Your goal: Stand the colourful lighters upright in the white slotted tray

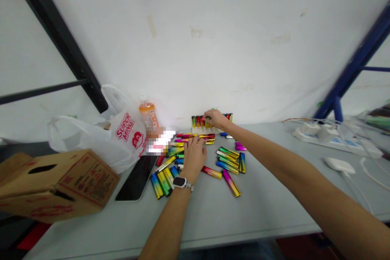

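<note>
My right hand (pixel 216 118) reaches to a pale rack with holes (pixel 197 130) against the wall. Its fingers are pinched at a lighter in the back row, which they mostly hide. Shiny lighters (pixel 198 121) stand upright along that row on both sides of the hand. My left hand (pixel 195 153), with a watch (pixel 179 182) on the wrist, rests palm down over loose lighters, fingers stretched out. Around it lie several metallic two-tone lighters, among them a red and gold lighter (pixel 212 172), a magenta and gold lighter (pixel 231 183) and a blue and yellow lighter (pixel 157 186).
To the left are a black phone (pixel 137 178), a cardboard box (pixel 88 178), a white plastic bag (pixel 122 138) and an orange drink bottle (pixel 148 113). A power strip (pixel 332 142) and a white charger (pixel 339 165) with cables lie on the right of the grey table (pixel 274 207).
</note>
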`<state>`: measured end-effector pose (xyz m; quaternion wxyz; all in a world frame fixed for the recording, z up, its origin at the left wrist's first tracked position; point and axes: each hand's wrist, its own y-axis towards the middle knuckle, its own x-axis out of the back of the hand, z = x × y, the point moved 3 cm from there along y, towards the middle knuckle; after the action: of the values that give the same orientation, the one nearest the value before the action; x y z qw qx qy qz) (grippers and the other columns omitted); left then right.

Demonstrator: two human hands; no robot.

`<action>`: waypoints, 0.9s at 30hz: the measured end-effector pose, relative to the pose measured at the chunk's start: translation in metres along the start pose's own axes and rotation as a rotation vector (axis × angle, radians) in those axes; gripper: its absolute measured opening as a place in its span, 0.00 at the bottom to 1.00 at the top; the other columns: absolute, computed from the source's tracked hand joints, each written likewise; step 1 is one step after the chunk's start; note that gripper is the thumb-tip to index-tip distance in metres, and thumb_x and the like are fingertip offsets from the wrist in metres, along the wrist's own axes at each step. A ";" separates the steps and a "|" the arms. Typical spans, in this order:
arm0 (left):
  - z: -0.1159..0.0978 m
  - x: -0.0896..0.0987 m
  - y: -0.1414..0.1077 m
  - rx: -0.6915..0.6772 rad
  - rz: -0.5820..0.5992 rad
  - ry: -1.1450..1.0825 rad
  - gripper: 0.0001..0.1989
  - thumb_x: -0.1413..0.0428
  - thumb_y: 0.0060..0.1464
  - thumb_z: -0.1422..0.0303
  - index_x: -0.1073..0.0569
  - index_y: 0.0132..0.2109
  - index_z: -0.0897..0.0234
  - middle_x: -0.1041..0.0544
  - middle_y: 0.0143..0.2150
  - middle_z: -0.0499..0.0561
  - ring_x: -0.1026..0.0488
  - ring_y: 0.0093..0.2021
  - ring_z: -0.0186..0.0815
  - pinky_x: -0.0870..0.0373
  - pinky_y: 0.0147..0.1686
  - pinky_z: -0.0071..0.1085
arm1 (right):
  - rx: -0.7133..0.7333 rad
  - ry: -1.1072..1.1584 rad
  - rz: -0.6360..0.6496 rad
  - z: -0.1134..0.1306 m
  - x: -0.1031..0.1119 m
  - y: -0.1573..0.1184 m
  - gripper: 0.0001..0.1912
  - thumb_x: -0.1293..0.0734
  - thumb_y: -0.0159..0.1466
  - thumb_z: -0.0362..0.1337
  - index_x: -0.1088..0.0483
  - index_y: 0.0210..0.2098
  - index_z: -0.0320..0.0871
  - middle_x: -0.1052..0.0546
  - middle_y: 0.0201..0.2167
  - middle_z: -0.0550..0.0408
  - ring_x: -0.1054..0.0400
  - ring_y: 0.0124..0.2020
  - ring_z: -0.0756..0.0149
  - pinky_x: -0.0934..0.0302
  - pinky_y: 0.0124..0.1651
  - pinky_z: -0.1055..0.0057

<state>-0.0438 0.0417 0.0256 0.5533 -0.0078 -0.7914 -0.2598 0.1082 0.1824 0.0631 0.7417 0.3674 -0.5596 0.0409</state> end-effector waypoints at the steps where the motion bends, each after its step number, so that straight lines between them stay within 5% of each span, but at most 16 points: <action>1: 0.000 0.000 0.002 -0.004 0.005 0.017 0.12 0.47 0.58 0.74 0.26 0.48 0.61 0.25 0.50 0.56 0.34 0.53 0.48 0.40 0.51 0.44 | 0.011 0.005 -0.002 0.000 0.000 -0.001 0.08 0.35 0.67 0.34 0.25 0.35 0.40 0.22 0.33 0.48 0.32 0.37 0.62 0.45 0.43 0.70; 17: -0.001 -0.011 0.012 -0.064 0.024 0.057 0.15 0.48 0.57 0.78 0.24 0.48 0.61 0.24 0.50 0.58 0.35 0.53 0.50 0.41 0.48 0.45 | 0.049 0.024 0.009 -0.006 -0.003 0.000 0.09 0.36 0.68 0.34 0.24 0.37 0.40 0.23 0.34 0.47 0.34 0.39 0.61 0.45 0.45 0.68; 27: -0.002 0.000 0.009 -0.088 -0.038 -0.045 0.12 0.48 0.64 0.64 0.24 0.51 0.58 0.23 0.49 0.54 0.34 0.51 0.47 0.40 0.47 0.42 | -0.084 0.137 -0.166 -0.004 -0.015 -0.002 0.09 0.33 0.66 0.37 0.21 0.39 0.40 0.28 0.32 0.50 0.35 0.42 0.61 0.42 0.49 0.67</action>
<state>-0.0397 0.0487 0.0300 0.5293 -0.0229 -0.7914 -0.3048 0.1067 0.1887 0.0490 0.7938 0.3776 -0.4763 -0.0190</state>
